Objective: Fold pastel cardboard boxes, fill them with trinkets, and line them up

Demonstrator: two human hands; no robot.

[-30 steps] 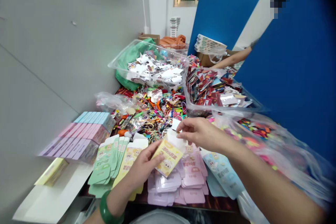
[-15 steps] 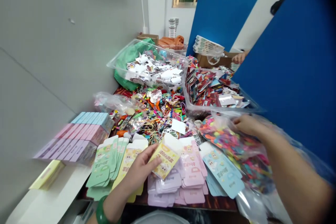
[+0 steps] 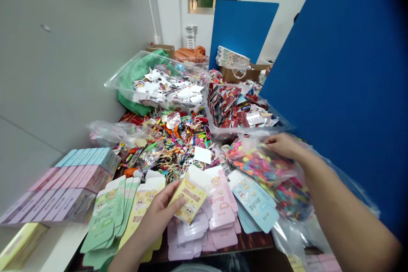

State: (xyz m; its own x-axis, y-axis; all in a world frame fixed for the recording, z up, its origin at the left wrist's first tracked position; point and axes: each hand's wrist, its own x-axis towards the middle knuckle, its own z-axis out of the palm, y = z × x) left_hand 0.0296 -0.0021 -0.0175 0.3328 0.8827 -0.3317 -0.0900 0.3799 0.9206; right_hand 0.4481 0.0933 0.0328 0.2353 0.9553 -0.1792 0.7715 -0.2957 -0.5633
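My left hand (image 3: 164,208) holds a small yellow printed box (image 3: 190,197), its white top flap up, between thumb and fingers. It hangs over fanned flat cartons: green (image 3: 105,216), yellow (image 3: 137,210), lilac (image 3: 188,236), pink (image 3: 221,199) and blue (image 3: 255,202). On the right, my right hand (image 3: 283,146) has its fingers closed at the upper edge of a clear plastic bag (image 3: 264,163) full of small bright-coloured pieces. The fingertips are partly hidden there, so anything small between them cannot be made out.
Loose colourful trinkets (image 3: 172,136) heap mid-table. Behind them stand a clear tub (image 3: 110,80) of white cut-outs and another tub (image 3: 219,129) of dark red cards. Finished-looking boxes (image 3: 76,178) line the left side, near a lone yellow box (image 3: 22,244). A blue panel (image 3: 334,93) rises at right.
The view has turned to the right, so the scene sits further left. My left hand still holds the yellow box; my right hand stays at the bag's upper edge.
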